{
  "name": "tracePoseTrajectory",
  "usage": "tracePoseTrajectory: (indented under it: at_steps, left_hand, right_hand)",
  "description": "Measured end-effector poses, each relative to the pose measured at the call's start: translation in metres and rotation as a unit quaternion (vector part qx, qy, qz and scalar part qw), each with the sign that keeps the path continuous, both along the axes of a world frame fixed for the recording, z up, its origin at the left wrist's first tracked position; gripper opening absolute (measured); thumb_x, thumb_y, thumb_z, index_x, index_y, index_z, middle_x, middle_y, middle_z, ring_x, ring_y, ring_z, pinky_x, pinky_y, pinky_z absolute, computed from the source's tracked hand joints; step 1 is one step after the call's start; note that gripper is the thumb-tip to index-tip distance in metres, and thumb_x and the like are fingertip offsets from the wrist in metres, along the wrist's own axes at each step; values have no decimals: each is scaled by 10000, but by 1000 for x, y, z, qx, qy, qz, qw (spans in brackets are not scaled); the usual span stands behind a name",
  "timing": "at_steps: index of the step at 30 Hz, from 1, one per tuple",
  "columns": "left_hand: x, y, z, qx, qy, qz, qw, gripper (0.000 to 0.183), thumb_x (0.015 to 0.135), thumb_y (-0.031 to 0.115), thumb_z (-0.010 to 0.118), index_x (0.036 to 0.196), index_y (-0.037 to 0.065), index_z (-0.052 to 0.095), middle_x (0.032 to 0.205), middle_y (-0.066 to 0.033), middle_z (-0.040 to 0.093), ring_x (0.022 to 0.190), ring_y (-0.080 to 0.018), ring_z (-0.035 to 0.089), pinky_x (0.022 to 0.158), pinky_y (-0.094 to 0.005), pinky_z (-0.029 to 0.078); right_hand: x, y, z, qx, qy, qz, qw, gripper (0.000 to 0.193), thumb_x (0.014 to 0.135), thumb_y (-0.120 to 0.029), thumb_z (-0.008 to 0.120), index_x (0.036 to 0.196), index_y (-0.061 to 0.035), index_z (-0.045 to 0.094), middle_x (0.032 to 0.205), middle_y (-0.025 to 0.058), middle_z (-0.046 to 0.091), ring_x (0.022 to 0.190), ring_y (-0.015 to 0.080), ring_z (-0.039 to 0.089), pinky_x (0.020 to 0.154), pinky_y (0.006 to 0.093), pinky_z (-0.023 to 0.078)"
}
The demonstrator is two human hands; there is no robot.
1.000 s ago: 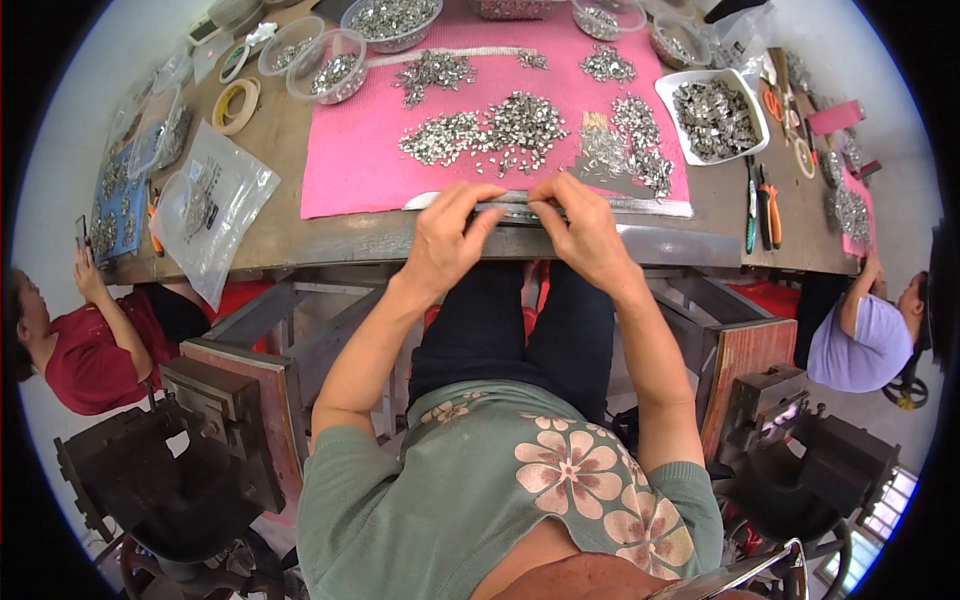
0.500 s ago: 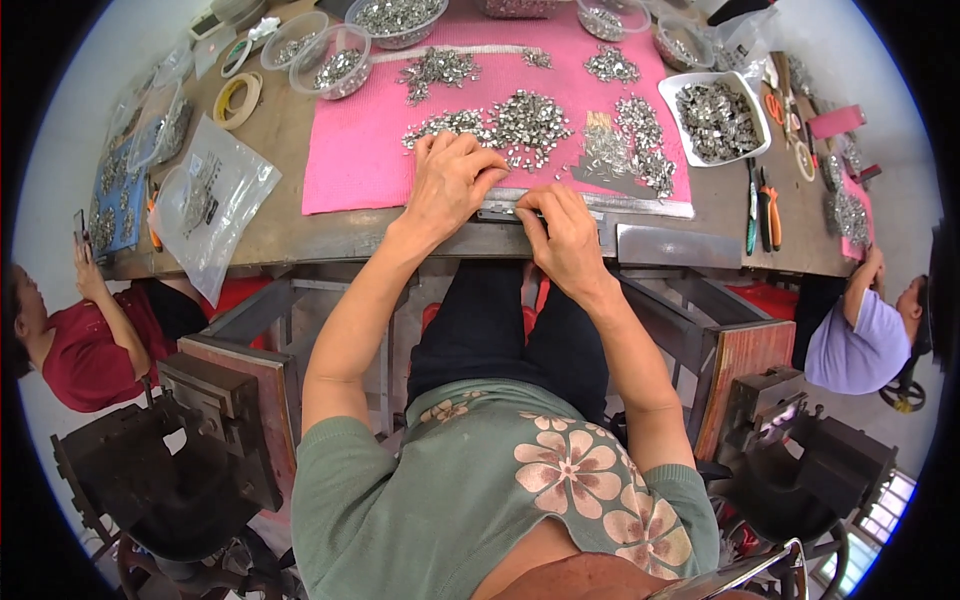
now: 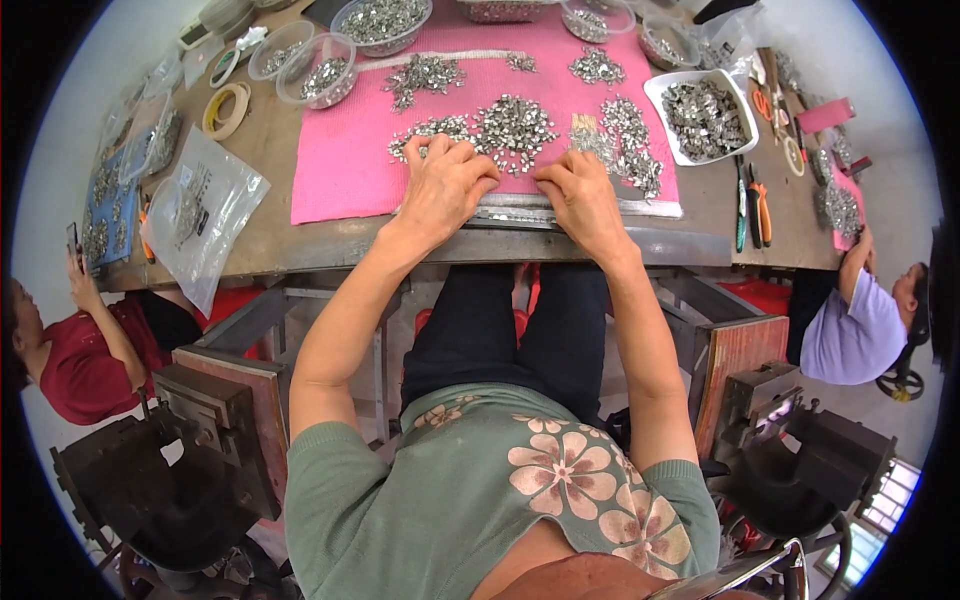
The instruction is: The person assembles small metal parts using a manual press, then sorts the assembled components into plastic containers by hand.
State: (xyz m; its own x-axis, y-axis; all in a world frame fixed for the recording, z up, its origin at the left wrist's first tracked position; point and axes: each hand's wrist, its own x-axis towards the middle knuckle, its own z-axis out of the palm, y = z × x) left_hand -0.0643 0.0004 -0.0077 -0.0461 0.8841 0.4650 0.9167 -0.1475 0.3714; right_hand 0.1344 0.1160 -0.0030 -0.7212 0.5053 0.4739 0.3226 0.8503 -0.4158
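My left hand (image 3: 443,190) rests at the near side of a pile of small shiny metal pieces (image 3: 515,125) on a pink mat (image 3: 340,170). Its thumb and fingertips are pinched together; anything between them is too small to name. My right hand (image 3: 585,200) hovers over the mat's near part, also in a pinch, with its contents hidden. Between the two hands, a narrow metal bar (image 3: 510,214) lies along the mat's front edge. Just beyond my right hand are thin silvery pins (image 3: 597,148) and another heap of metal pieces (image 3: 630,140).
A white tray (image 3: 655,88) of metal parts stands at right, near pliers (image 3: 762,210). Clear tubs (image 3: 345,75), a tape roll (image 3: 240,105) and a plastic bag (image 3: 225,200) are at left. Co-workers sit at either side, one in red (image 3: 95,350), one in lilac (image 3: 855,335).
My right hand has lifted off the metal bar and moved forward over the mat, towards the pins. My left hand stays by the pile. The view has shifted slightly.
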Motion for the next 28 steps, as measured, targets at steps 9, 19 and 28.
tracePoseTrajectory:
  at_steps: [9, 19, 28]
  left_hand:
    - [24, -27, 16, -26, -185, -28, 982, 63, 906, 71, 678, 961, 44, 658, 906, -66, 633, 897, -248, 569, 845, -374, 426]
    - [41, -32, -5, 38, -246, -27, 968, 96, 879, 3, 693, 961, -8, 644, 1009, -139, 610, 943, -301, 627, 805, -386, 499]
    - [46, -35, -9, 75, -124, -25, 989, 131, 869, -15, 699, 989, 18, 662, 1061, -152, 618, 940, -297, 638, 787, -414, 519]
  right_hand:
    - [6, 10, -2, -30, -6, 22, 999, 57, 839, -51, 728, 894, -35, 731, 849, 112, 609, 853, 309, 577, 765, 420, 473]
    - [10, -11, 16, -87, -8, 33, 996, 78, 857, -15, 696, 923, -3, 658, 849, 135, 636, 821, 324, 626, 729, 410, 489]
    - [5, -50, 4, -139, 91, 42, 985, 102, 885, 23, 671, 976, -10, 639, 942, 126, 672, 898, 304, 657, 792, 398, 510]
